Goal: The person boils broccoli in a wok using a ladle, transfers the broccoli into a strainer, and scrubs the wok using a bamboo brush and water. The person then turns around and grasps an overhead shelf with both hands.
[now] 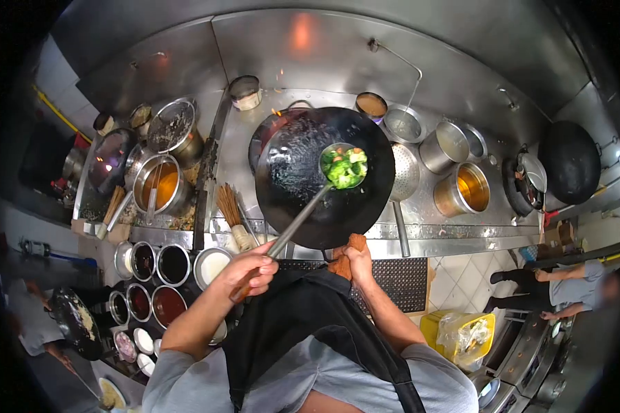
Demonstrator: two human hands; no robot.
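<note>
A long-handled ladle (300, 221) is in my left hand (249, 272), its fingers wrapped round the handle's wooden end. The bowl of the ladle holds green vegetables (344, 167) with some orange pieces, over the right part of a large black wok (289, 186). My right hand (357, 264) is closed on a brown cloth (344, 258) at the wok's near edge, where the wok handle is mostly hidden. The wok's inside looks wet and shiny. Small flames show behind its far left rim.
A perforated skimmer (405, 172) lies right of the wok, near metal pots (461, 189). On the left stand a pot of orange liquid (160, 186), a bamboo brush (238, 224) and sauce containers (173, 265). Co-workers (579, 286) appear at both sides; a yellow bin (430, 329) stands lower right.
</note>
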